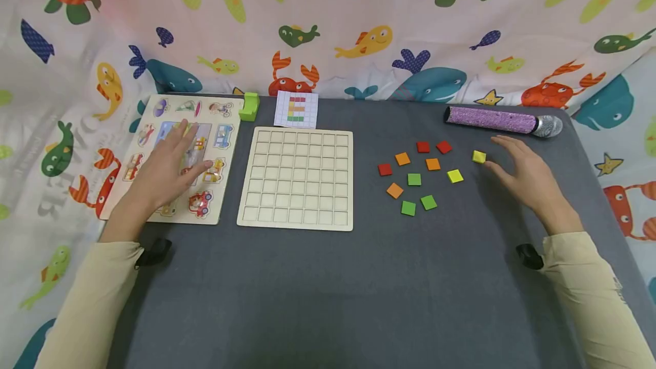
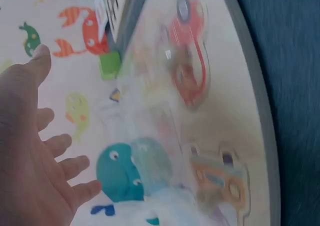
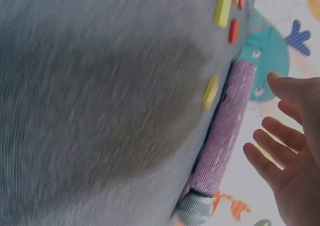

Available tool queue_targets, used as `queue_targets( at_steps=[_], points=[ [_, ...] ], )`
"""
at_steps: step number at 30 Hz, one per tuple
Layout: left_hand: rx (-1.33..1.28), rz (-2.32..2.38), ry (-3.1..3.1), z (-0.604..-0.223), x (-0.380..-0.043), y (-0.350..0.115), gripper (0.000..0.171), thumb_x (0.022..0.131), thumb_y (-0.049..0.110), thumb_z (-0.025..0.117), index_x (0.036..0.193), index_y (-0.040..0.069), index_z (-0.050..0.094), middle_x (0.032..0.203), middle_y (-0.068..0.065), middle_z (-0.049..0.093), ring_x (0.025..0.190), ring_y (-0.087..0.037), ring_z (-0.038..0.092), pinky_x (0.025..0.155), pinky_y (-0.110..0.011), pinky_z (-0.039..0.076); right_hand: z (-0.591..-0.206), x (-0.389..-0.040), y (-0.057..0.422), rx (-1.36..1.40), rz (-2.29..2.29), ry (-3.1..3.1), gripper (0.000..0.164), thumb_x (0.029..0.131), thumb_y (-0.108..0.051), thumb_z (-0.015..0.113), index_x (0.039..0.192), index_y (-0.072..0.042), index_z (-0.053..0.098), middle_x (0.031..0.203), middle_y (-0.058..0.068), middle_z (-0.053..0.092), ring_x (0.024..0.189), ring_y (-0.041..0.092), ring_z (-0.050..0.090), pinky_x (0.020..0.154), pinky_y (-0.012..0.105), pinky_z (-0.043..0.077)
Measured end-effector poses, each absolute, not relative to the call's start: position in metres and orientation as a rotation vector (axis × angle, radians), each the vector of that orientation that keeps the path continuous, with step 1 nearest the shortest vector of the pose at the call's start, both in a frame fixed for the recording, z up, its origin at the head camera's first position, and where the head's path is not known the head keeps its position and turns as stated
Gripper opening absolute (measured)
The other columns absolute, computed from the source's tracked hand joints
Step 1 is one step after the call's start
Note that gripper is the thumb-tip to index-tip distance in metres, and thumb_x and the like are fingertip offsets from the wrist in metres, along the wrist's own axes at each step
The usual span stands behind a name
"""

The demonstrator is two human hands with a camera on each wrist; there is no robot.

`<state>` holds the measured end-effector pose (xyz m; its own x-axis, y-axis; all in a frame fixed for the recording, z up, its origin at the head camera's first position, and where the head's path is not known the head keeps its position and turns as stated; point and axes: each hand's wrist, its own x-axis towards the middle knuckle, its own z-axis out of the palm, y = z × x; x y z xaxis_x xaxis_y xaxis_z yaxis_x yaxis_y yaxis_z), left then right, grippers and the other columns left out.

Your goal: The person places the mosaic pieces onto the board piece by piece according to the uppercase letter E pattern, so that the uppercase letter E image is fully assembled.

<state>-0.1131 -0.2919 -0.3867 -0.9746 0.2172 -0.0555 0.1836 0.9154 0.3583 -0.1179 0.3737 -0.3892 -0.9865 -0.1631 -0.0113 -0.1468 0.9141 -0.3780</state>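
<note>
My left hand (image 1: pixel 166 167) hovers with spread fingers over a wooden picture puzzle (image 1: pixel 220 155) showing small vehicles and figures. In the left wrist view, that hand (image 2: pixel 45 161) holds nothing. On the right, my other hand (image 1: pixel 525 172) is held above the table, fingers parted and thumb out. A yellow square tile (image 1: pixel 479 156) lies just beyond its thumb tip in the head view. The right wrist view shows the same tile (image 3: pixel 210 93) on the cloth, apart from the hand (image 3: pixel 290 141). A wooden grid board (image 1: pixel 296 178) lies between the hands.
Several red (image 1: pixel 385 169), orange (image 1: pixel 394 190), green (image 1: pixel 408 208) and yellow (image 1: pixel 455 176) tiles are scattered right of the board. A pattern card (image 1: pixel 296 118) and a green block (image 1: pixel 249 107) stand behind it. A glittery purple microphone (image 1: pixel 494 120) lies along the back edge.
</note>
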Motion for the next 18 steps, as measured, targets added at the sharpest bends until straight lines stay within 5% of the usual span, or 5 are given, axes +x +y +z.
queue_targets(
  at_steps=[18],
  points=[
    [0.596,0.541,2.918,-0.408,-0.07,-0.238,0.09,0.091,0.044,0.068,0.159,0.02,0.015,0.162,-0.017,0.017,0.146,-0.042,0.019,0.113,-0.06,0.023,-0.403,-0.114,0.29,-0.616,-0.787,2.978,0.048,0.087,-0.001,0.073,0.132,0.001,0.057,0.134,0.021,0.055,0.111,0.04,0.059,0.092,0.057,0.048]
  ],
)
